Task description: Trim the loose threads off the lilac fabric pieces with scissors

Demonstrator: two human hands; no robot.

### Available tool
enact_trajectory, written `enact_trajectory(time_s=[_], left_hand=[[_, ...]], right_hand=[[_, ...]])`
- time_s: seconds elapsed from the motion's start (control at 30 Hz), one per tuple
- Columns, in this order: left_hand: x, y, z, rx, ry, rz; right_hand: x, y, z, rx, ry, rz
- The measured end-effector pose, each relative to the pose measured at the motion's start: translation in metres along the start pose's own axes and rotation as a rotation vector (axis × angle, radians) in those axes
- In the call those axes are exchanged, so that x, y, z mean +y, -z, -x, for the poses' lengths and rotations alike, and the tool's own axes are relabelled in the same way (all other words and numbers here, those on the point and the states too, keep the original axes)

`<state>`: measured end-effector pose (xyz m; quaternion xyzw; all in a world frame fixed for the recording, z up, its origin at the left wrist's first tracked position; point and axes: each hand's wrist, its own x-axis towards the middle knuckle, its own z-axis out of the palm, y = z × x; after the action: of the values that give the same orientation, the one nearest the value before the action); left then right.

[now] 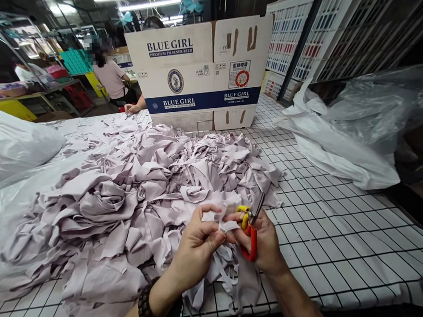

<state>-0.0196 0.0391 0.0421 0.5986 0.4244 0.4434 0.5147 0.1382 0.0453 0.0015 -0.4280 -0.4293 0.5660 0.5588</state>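
In my right hand [266, 244] rests a pair of scissors [252, 235] with red and yellow handles, its blades pointing up and away. My left hand [199, 241], with a dark bead bracelet [145, 308] at the wrist, pinches the edge of a pale lilac fabric piece [228, 223]. Fingertips of the right hand also touch that piece. Strips and cloth hang below both hands. A large heap of matching lilac fabric pieces [137, 183] spreads in front and to the left.
A Blue Girl beer carton [191, 78] stands upright behind the heap. Plastic bags lie at left [11, 143] and right [344, 139] on the grid-patterned table [322, 247]. A co-worker's hand [133, 107] shows beside the carton; another person [111, 78] sits farther back. White crates [307, 31] are stacked at right.
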Motion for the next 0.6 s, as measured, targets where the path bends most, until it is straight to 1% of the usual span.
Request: enact_trajectory(time_s=[0.03, 0.07, 0.1, 0.2, 0.23, 0.27, 0.33, 0.37, 0.43, 0.5, 0.6], left_hand=[[0.000, 0.000, 0.001, 0.028, -0.051, -0.026], [0.000, 0.000, 0.001, 0.031, -0.066, -0.014], [-0.001, -0.001, 0.001, 0.014, -0.049, 0.039], [-0.006, -0.005, 0.001, -0.073, 0.098, 0.317], [-0.008, -0.006, 0.001, -0.084, 0.140, 0.394], [-0.010, -0.007, 0.000, -0.082, 0.164, 0.442], [-0.012, -0.007, 0.000, -0.057, 0.182, 0.455], [-0.013, -0.007, 0.001, -0.044, 0.182, 0.432], [-0.012, -0.007, 0.002, -0.031, 0.166, 0.340], [-0.011, -0.007, 0.003, -0.040, 0.140, 0.229], [-0.010, -0.007, 0.005, -0.085, 0.093, 0.120]], right_hand=[[-0.003, 0.000, 0.001, -0.020, -0.009, 0.000], [-0.005, -0.001, 0.002, -0.042, -0.021, 0.000], [-0.007, -0.001, 0.003, -0.062, -0.034, 0.001], [-0.010, 0.001, 0.007, -0.107, -0.074, 0.001], [-0.010, 0.003, 0.008, -0.110, -0.087, 0.006], [-0.012, 0.007, 0.010, -0.103, -0.096, 0.022], [-0.015, 0.017, 0.015, -0.063, -0.099, 0.105], [-0.018, 0.022, 0.018, -0.035, -0.089, 0.178], [-0.026, 0.033, 0.026, -0.002, -0.042, 0.395], [-0.035, 0.041, 0.033, -0.010, 0.013, 0.671], [-0.045, 0.044, 0.042, -0.034, 0.059, 1.050]])
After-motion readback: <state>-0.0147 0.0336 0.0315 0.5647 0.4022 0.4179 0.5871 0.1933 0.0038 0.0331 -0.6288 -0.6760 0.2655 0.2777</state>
